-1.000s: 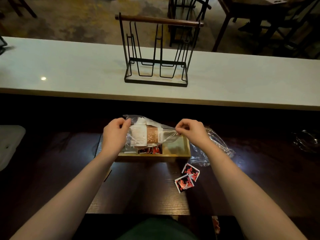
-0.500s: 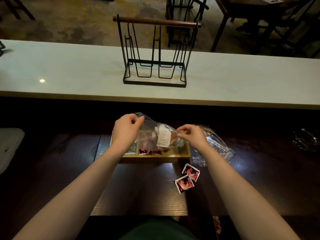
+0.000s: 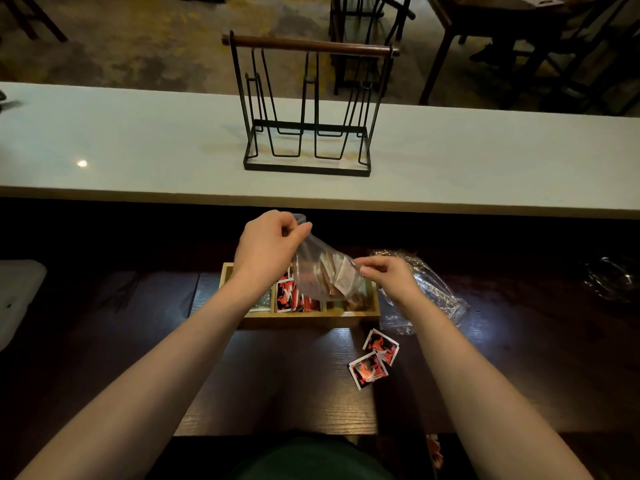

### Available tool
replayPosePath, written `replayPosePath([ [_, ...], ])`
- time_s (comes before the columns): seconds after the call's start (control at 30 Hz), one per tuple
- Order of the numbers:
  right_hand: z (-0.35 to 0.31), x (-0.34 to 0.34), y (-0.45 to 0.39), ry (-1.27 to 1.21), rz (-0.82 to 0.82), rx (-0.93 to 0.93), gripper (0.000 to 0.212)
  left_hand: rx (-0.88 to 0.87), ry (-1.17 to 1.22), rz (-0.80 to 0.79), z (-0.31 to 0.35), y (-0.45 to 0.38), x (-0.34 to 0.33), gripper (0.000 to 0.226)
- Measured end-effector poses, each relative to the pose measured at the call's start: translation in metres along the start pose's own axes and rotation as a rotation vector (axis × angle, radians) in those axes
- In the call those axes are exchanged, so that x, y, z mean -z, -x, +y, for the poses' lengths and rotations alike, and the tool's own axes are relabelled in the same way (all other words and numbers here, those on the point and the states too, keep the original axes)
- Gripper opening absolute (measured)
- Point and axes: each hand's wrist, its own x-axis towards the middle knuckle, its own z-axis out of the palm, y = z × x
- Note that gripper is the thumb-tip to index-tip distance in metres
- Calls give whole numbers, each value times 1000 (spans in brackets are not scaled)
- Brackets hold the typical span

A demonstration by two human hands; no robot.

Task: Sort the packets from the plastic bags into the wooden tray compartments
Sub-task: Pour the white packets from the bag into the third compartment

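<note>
Over the wooden tray (image 3: 313, 313) I hold a clear plastic bag (image 3: 313, 263) of white and brown packets (image 3: 337, 277), tilted with its lower end over the tray's right compartment. My left hand (image 3: 266, 249) pinches the bag's raised end. My right hand (image 3: 389, 277) pinches its lower right edge. Red and black packets (image 3: 289, 296) stand in the tray's middle compartment, and a pale packet lies in the left one. Brown packets lie in the right compartment. Two red and black packets (image 3: 375, 356) rest on the dark table in front of the tray.
A second, crumpled clear bag (image 3: 427, 291) lies right of the tray. A black wire rack (image 3: 308, 109) with a wooden handle stands on the pale counter (image 3: 138, 147) beyond. Something shiny (image 3: 611, 282) sits at the far right, and a white object (image 3: 17, 296) at the left edge.
My left hand has lifted its end of the bag, tipping it from level to slanted down toward the right. The packets have slid to the bag's lower end over the right compartment.
</note>
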Motion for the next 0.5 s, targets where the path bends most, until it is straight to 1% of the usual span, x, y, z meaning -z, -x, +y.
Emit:
replayPosePath([
  [0.17, -1, 1, -3, -127, 24, -19, 24, -31, 1, 5, 17, -7, 3, 37],
  [0.33, -1, 3, -1, -221, 51, -62, 21, -5, -17, -7, 19, -14, 3, 36],
  [0.5, -2, 2, -5, -265, 60, -53, 14, 1, -24, -26, 22, -19, 3, 34],
])
